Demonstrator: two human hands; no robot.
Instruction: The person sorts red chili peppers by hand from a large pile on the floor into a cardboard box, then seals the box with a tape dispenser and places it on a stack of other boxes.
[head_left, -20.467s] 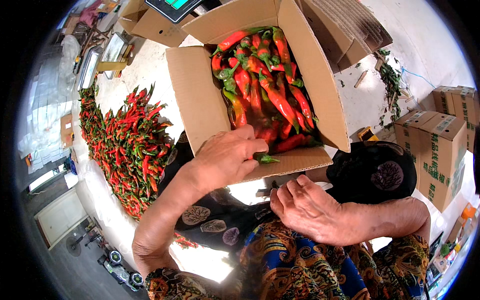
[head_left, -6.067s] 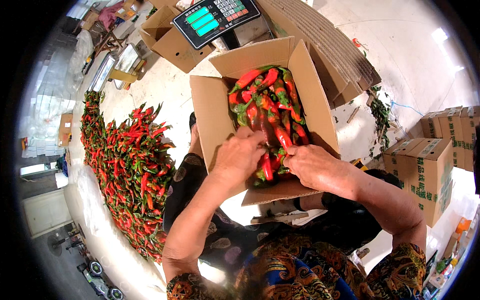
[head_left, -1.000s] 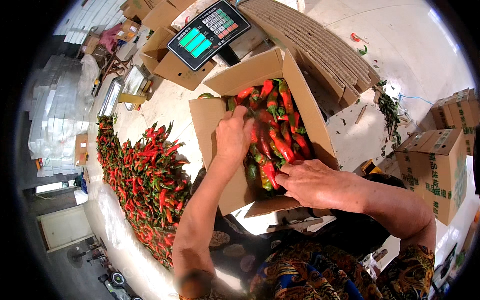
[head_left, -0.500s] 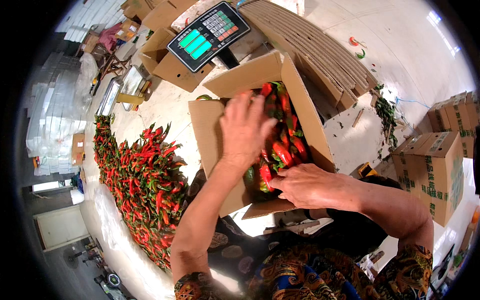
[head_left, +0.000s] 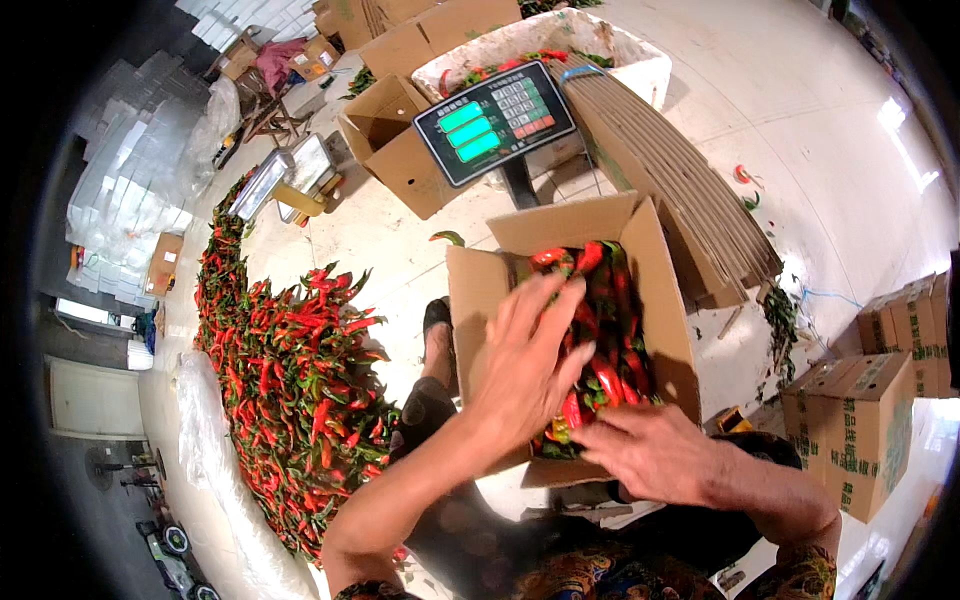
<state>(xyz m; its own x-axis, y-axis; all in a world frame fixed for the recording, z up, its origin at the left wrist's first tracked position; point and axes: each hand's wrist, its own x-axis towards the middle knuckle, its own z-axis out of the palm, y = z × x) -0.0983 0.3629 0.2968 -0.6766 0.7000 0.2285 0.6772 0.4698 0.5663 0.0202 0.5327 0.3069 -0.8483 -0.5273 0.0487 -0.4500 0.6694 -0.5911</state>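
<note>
An open cardboard box point(head_left: 674, 310) stands in front of me, filled with red and dark green chili peppers point(head_left: 606, 378). My left hand point(head_left: 528, 365) reaches over the box's left side, its fingers spread above and against the peppers, with nothing held that I can see. At the box's near end my right hand point(head_left: 650, 452) rests on the peppers, fingers stretched toward the left; its fingertips touch them. Just beyond the box a scale display point(head_left: 495, 122) with lit green panels is mounted on a dark post.
A large pile of peppers point(head_left: 290, 400) spreads over the floor at left, beside clear plastic sheeting point(head_left: 215, 450). Flattened cardboard point(head_left: 670, 170) is stacked beyond the box. A white bin point(head_left: 640, 75) with peppers stands farther back. Closed cartons point(head_left: 850, 420) stand at right.
The view has shifted, so the box sits lower and the white bin shows more. My left hand has drawn nearer along the box's left side; my right stays at its near end.
</note>
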